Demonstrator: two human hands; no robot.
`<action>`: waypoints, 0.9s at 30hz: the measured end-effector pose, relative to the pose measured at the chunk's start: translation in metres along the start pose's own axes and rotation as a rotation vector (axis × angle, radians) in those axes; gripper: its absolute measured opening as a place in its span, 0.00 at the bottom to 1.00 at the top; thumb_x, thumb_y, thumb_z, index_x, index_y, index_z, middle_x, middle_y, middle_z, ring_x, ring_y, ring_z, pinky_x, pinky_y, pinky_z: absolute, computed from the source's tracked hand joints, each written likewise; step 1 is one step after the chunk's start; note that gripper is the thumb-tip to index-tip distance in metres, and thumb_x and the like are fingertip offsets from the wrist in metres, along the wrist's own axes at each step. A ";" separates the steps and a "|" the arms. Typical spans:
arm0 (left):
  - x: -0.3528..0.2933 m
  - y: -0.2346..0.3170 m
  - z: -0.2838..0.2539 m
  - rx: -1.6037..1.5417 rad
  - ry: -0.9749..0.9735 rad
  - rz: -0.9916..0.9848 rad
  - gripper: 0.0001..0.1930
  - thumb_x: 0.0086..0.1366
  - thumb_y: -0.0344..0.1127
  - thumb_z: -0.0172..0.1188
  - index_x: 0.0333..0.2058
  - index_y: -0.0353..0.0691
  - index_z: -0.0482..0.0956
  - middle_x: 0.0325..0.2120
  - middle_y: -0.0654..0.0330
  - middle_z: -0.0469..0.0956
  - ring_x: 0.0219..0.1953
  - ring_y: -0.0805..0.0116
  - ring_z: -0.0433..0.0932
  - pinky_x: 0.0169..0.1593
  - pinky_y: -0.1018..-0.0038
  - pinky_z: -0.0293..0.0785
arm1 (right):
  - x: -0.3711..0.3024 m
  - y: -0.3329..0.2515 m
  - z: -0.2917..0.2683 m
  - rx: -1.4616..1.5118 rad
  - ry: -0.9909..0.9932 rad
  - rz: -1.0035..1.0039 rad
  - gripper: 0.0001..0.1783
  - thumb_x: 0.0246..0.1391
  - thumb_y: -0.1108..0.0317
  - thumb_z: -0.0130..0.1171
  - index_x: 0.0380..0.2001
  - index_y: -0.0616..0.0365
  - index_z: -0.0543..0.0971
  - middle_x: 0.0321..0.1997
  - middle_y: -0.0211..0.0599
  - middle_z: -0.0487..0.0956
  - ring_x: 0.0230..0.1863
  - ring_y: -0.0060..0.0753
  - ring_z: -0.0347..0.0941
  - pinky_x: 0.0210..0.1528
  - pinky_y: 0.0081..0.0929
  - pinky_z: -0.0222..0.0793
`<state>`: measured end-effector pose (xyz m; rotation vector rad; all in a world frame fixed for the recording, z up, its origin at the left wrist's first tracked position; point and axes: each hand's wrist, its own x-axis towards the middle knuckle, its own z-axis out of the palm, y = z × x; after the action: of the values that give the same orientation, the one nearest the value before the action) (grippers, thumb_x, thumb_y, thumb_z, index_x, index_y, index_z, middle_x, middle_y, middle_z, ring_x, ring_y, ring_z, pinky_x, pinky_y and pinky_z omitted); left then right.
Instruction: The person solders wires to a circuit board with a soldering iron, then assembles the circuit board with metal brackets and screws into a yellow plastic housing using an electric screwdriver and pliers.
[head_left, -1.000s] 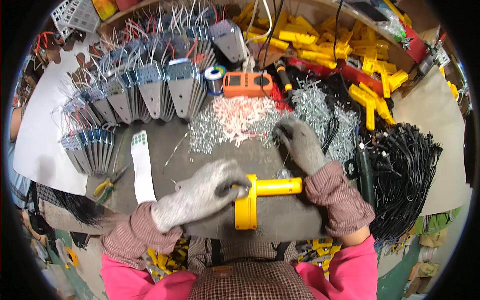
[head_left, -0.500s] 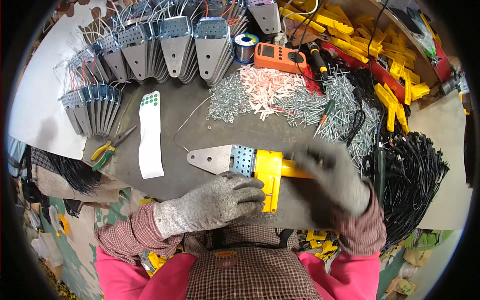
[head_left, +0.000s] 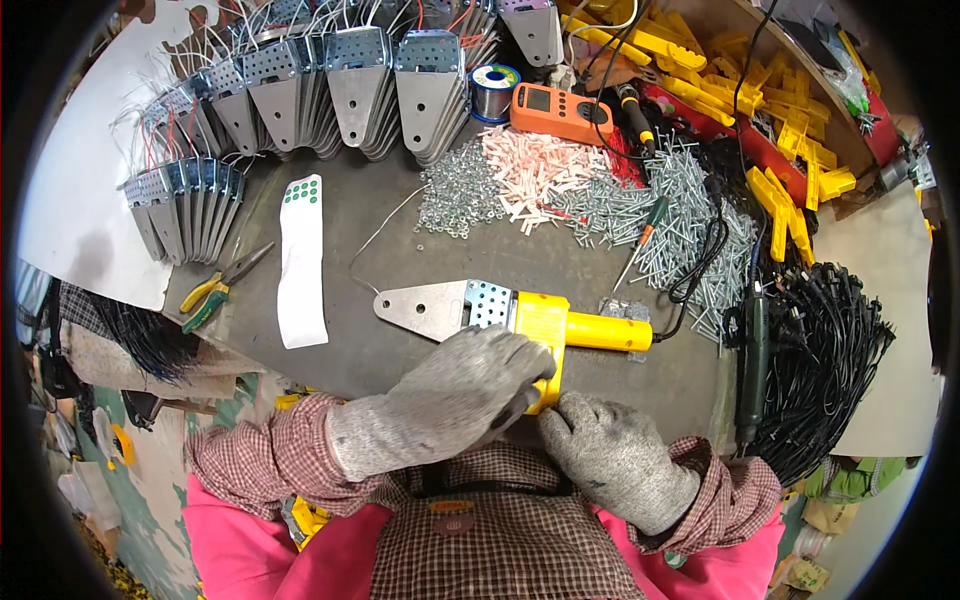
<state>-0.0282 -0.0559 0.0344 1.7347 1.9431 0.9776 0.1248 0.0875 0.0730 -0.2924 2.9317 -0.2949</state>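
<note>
A pipe welding iron [head_left: 542, 322] lies flat in front of me, with a grey tapered metal plate [head_left: 425, 308], a blue perforated bracket and a yellow handle [head_left: 610, 331] pointing right. My left hand [head_left: 455, 385], in a grey glove, is closed over the lower part of the yellow body. At the bottom end of that body is my right hand [head_left: 615, 455], also gloved, with its fingers curled in. Whatever its fingertips hold is hidden. A black cord leaves the handle on the right, and a thin wire runs from the plate's tip.
Pliers [head_left: 225, 288] and a white strip with green dots [head_left: 302, 265] lie at left. Beyond are stacked metal plates [head_left: 360, 95], a solder spool [head_left: 493, 95], an orange multimeter [head_left: 562, 113], nuts, pink sleeves, screws [head_left: 690, 230] and a screwdriver [head_left: 652, 225]. Black cords [head_left: 830, 360] heap at right.
My right hand has moved from the yellow handle down and left to the lower end of the body. My left hand has shifted slightly right over the yellow body.
</note>
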 end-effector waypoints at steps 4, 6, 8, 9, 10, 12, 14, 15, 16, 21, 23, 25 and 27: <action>0.018 0.003 0.004 0.195 -0.111 0.051 0.13 0.58 0.29 0.58 0.43 0.36 0.76 0.36 0.51 0.75 0.42 0.50 0.77 0.48 0.59 0.75 | -0.005 -0.004 0.007 -0.097 0.024 -0.029 0.12 0.47 0.70 0.55 0.37 0.63 0.73 0.32 0.37 0.70 0.33 0.33 0.75 0.29 0.28 0.76; 0.017 0.006 0.005 0.211 -0.049 0.098 0.13 0.58 0.30 0.58 0.43 0.35 0.76 0.36 0.49 0.76 0.42 0.50 0.78 0.47 0.60 0.76 | -0.011 -0.004 0.013 -0.044 0.074 -0.012 0.15 0.48 0.71 0.54 0.41 0.65 0.73 0.32 0.38 0.70 0.33 0.33 0.75 0.30 0.28 0.76; 0.025 0.006 0.006 0.283 -0.084 0.107 0.14 0.57 0.31 0.59 0.42 0.33 0.75 0.35 0.47 0.77 0.41 0.49 0.79 0.46 0.62 0.77 | -0.017 0.000 0.020 0.012 0.127 0.006 0.19 0.48 0.71 0.54 0.45 0.66 0.72 0.32 0.38 0.70 0.33 0.33 0.75 0.31 0.28 0.77; 0.029 0.007 0.005 0.289 -0.085 0.115 0.14 0.57 0.31 0.59 0.42 0.33 0.75 0.35 0.47 0.77 0.41 0.49 0.79 0.46 0.62 0.77 | -0.021 0.004 0.025 0.088 0.100 0.004 0.22 0.50 0.71 0.53 0.50 0.67 0.70 0.33 0.39 0.70 0.34 0.36 0.75 0.33 0.29 0.77; 0.034 0.009 0.002 0.288 -0.144 0.032 0.13 0.56 0.31 0.59 0.40 0.33 0.75 0.35 0.47 0.77 0.40 0.49 0.79 0.46 0.62 0.78 | -0.024 0.007 0.029 0.165 0.074 0.001 0.26 0.52 0.72 0.52 0.55 0.67 0.67 0.34 0.40 0.71 0.34 0.38 0.75 0.35 0.30 0.77; 0.047 0.016 -0.015 0.260 -0.311 -0.217 0.13 0.53 0.33 0.61 0.36 0.34 0.74 0.33 0.48 0.77 0.36 0.49 0.80 0.41 0.60 0.78 | -0.027 0.008 0.036 0.206 0.107 -0.010 0.28 0.53 0.72 0.51 0.59 0.66 0.64 0.38 0.42 0.72 0.38 0.41 0.76 0.38 0.31 0.77; 0.045 0.007 -0.019 0.224 -0.261 -0.202 0.13 0.53 0.33 0.61 0.35 0.35 0.73 0.31 0.48 0.78 0.35 0.50 0.80 0.39 0.60 0.77 | -0.028 0.009 0.040 0.250 0.139 -0.022 0.31 0.54 0.72 0.49 0.63 0.66 0.61 0.43 0.44 0.74 0.41 0.45 0.77 0.41 0.32 0.77; 0.044 0.004 -0.022 0.176 -0.204 -0.190 0.13 0.52 0.34 0.61 0.35 0.36 0.73 0.29 0.48 0.78 0.34 0.50 0.80 0.36 0.61 0.77 | -0.028 0.011 0.041 0.337 0.134 0.000 0.29 0.56 0.72 0.51 0.61 0.64 0.63 0.46 0.46 0.75 0.43 0.46 0.77 0.42 0.34 0.77; 0.049 0.000 -0.026 0.093 -0.185 -0.234 0.12 0.51 0.33 0.61 0.33 0.36 0.72 0.24 0.50 0.77 0.29 0.56 0.79 0.32 0.66 0.75 | -0.028 0.012 0.042 0.423 0.128 0.022 0.27 0.57 0.72 0.52 0.60 0.62 0.66 0.49 0.47 0.76 0.45 0.47 0.78 0.43 0.35 0.77; 0.077 -0.051 -0.045 -0.412 -0.194 -0.335 0.13 0.55 0.34 0.66 0.35 0.34 0.75 0.27 0.66 0.75 0.32 0.79 0.70 0.38 0.77 0.71 | -0.025 0.020 0.030 0.969 0.298 0.302 0.16 0.60 0.69 0.57 0.51 0.59 0.76 0.39 0.47 0.82 0.38 0.40 0.82 0.40 0.30 0.77; 0.087 -0.070 -0.040 -0.560 -0.231 -0.309 0.13 0.57 0.35 0.66 0.37 0.34 0.76 0.28 0.66 0.76 0.32 0.79 0.71 0.39 0.77 0.72 | -0.028 0.028 0.025 1.006 0.299 0.381 0.14 0.61 0.71 0.56 0.49 0.60 0.77 0.36 0.44 0.82 0.35 0.32 0.82 0.36 0.26 0.76; 0.094 -0.080 -0.046 -0.514 -0.332 -0.388 0.13 0.57 0.36 0.65 0.37 0.34 0.76 0.28 0.66 0.76 0.33 0.79 0.71 0.39 0.77 0.72 | -0.027 0.030 0.020 1.170 0.305 0.468 0.11 0.62 0.71 0.55 0.46 0.62 0.79 0.33 0.39 0.82 0.31 0.23 0.79 0.33 0.22 0.74; 0.103 -0.084 -0.048 -0.468 -0.447 -0.457 0.14 0.58 0.37 0.65 0.38 0.34 0.77 0.28 0.66 0.76 0.33 0.79 0.72 0.39 0.77 0.72 | -0.031 0.040 0.024 1.135 0.358 0.572 0.11 0.64 0.70 0.53 0.44 0.63 0.80 0.29 0.35 0.81 0.28 0.19 0.75 0.31 0.19 0.72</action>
<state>-0.1399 0.0310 0.0278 1.0679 1.5574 0.7216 0.1525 0.1282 0.0461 0.7875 2.4343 -1.8730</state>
